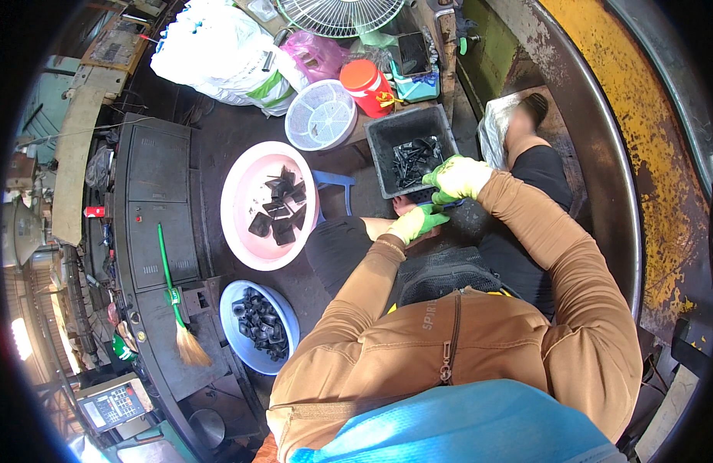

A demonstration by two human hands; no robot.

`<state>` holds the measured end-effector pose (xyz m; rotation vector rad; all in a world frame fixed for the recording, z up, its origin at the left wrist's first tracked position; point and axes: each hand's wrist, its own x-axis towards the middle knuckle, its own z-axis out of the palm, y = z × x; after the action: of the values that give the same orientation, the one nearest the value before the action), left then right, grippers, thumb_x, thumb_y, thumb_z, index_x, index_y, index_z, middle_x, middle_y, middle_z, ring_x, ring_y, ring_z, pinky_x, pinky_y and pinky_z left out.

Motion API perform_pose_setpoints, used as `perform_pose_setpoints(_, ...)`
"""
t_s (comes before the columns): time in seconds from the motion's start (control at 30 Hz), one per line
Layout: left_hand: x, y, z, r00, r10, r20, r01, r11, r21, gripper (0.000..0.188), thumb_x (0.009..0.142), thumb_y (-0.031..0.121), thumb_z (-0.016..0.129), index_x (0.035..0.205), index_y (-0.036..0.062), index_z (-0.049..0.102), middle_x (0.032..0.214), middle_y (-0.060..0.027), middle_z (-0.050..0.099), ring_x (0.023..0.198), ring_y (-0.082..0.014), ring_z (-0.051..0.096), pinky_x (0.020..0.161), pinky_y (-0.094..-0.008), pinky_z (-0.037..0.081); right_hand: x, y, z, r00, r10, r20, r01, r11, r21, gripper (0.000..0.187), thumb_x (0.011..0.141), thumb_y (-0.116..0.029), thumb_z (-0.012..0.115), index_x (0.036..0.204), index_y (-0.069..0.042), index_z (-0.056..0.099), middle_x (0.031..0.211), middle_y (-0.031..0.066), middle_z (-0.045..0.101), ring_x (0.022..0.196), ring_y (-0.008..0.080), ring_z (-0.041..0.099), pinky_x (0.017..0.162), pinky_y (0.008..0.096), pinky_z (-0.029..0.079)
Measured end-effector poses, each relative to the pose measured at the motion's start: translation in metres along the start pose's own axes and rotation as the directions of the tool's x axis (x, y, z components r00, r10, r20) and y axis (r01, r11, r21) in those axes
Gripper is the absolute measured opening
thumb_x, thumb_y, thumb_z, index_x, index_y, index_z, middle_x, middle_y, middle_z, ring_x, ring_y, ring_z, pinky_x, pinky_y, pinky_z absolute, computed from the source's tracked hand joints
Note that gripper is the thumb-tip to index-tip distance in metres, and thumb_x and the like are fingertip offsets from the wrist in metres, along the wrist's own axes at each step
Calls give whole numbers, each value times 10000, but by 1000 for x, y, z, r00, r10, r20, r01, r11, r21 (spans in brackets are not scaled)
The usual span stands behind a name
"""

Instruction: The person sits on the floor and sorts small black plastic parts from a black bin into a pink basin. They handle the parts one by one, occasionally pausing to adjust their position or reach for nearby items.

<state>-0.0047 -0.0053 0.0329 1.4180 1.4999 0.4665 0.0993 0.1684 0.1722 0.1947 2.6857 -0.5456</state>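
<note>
My left hand, in a yellow glove with green fingertips, is closed in front of my lap. Its fingers point right, and what they hold, if anything, is too small to make out. My right hand, gloved alike, curls at the near right corner of a dark grey crate. A slim blue thing shows just under it; its kind is unclear. Inside the crate lie thin black pieces. Left of my hands stands a pink basin with several black moulded parts.
A light-blue basin full of black parts stands near left. Beyond are a white basket, a red container, a white sack and a fan. A broom leans by grey cabinets. Yellow machinery curves along the right.
</note>
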Motion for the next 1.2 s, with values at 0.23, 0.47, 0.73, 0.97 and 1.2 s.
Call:
perform_pose_setpoints(0.23, 3, -20, 9, 907, 392, -151, -370, 916, 156, 217, 938, 65, 521, 1116, -4, 624, 979, -54, 659, 873, -150, 639, 714, -265, 491, -1, -3, -3, 1000, 3, 3, -3, 1000, 13, 519, 789, -387, 649, 1247, -143, 637, 1146, 166, 690, 1083, 362, 648, 926, 456, 505)
perform_pose_setpoints(0.47, 5, -29, 8, 984, 172, -52, -175, 983, -52, 352, 867, 153, 612, 1211, 216, 652, 1206, -98, 625, 1078, -305, 629, 917, -395, 521, -4, -7, -12, 995, 42, 85, -43, 999, 9, 574, 797, -413, 648, 1304, -147, 602, 1208, 162, 662, 1121, 354, 630, 957, 441, 491)
perform_pose_setpoints(0.73, -6, 11, -4, 999, -48, 14, 50, 983, -179, 340, 864, 150, 618, 1197, 202, 659, 1190, -111, 629, 1072, -309, 632, 898, -391, 527, -4, -5, -7, 1000, 17, 20, -18, 1000, 22, 531, 786, -390, 661, 1258, -149, 632, 1146, 168, 688, 1084, 358, 648, 913, 451, 512)
perform_pose_setpoints(0.97, -9, 27, -11, 993, -108, 41, 114, 976, -184, 352, 867, 130, 608, 1211, 186, 653, 1216, -114, 620, 1088, -303, 629, 900, -379, 524, -4, -4, -7, 999, 36, 34, -37, 999, 28, 522, 787, -378, 665, 1257, -153, 632, 1141, 159, 691, 1081, 361, 647, 913, 452, 512)
perform_pose_setpoints(1.2, -6, 24, -8, 982, -177, 64, 188, 946, -263, 360, 893, 112, 557, 1241, 171, 631, 1225, -104, 619, 1111, -298, 620, 923, -372, 513, -6, -7, -11, 998, 49, 34, -51, 998, 38, 501, 786, -384, 671, 1227, -148, 647, 1133, 157, 693, 1073, 364, 650, 917, 452, 509)
